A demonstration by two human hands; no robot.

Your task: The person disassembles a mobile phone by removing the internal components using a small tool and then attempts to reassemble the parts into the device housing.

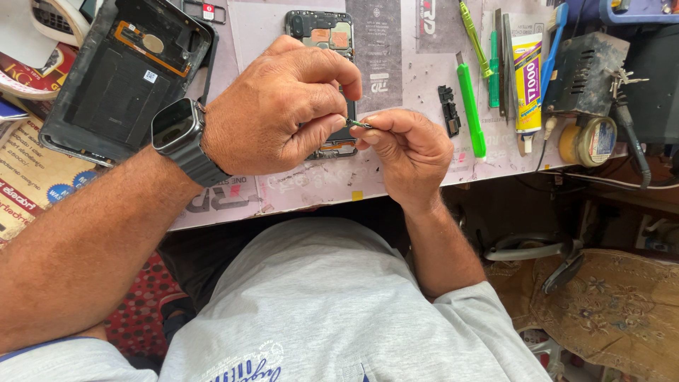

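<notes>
Both hands pinch one tiny dark part (359, 124): left hand (272, 113) and right hand (407, 152), just above the opened phone (327, 42). A slipped pinch could likely drop it among the tools right of the phone.

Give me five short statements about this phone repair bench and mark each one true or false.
1. Both hands pinch one small dark part between their fingertips. True.
2. The left hand has a dark watch on its wrist. True.
3. The right hand grips the green-handled tool. False: that tool lies on the mat, right of the hands.
4. The opened phone lies under the hands on the mat. True.
5. The glue tube lies left of the dark back cover. False: it lies far to the right, among the tools.
</notes>
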